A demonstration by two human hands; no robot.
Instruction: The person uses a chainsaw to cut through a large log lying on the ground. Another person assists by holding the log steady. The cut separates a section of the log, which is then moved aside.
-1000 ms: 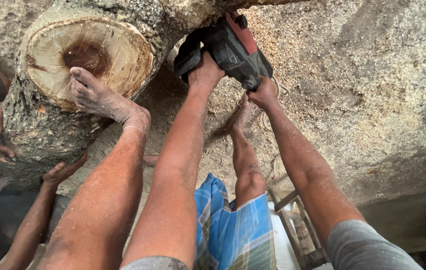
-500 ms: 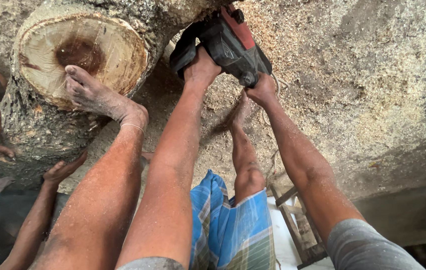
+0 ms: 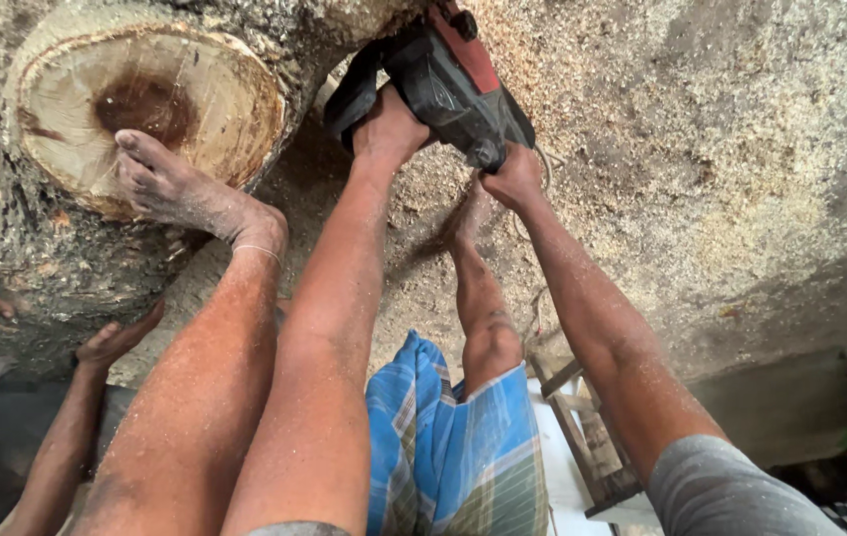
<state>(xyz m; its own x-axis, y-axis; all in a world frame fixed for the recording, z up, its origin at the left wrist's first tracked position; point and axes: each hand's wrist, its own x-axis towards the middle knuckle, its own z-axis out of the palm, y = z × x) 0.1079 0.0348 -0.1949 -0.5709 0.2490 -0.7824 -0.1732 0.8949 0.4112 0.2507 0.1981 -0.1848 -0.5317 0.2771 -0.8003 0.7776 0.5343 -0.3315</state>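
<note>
landmark: log [image 3: 136,119], thick, bark on, pale sawn end face with a dark centre, lying on sawdust-covered ground [image 3: 721,169].

chainsaw [image 3: 448,79]: red and black body, just beside the log on its right flank, at the upper edge of view. bar and chain not visible; contact with the wood cannot be confirmed.

left hand [image 3: 389,129]: fingers wrapped tight around the black front handle of the chainsaw, on the side nearest the log.

right hand [image 3: 513,179]: fingers curled shut on the rear grip of the chainsaw, farther from the log than the left hand.

bare foot [image 3: 170,184]: sole pressed on the lower part of the log's end face, thin anklet at the ankle. the other leg stands on the ground to the right of the log, under the chainsaw.

blue checked cloth [image 3: 453,437]: worn at the waist, well below the log in view.

another person's hand [image 3: 116,337]: near the bark, under the log's end face.

wooden frame [image 3: 587,437]: well apart from the log, lower right.
</note>
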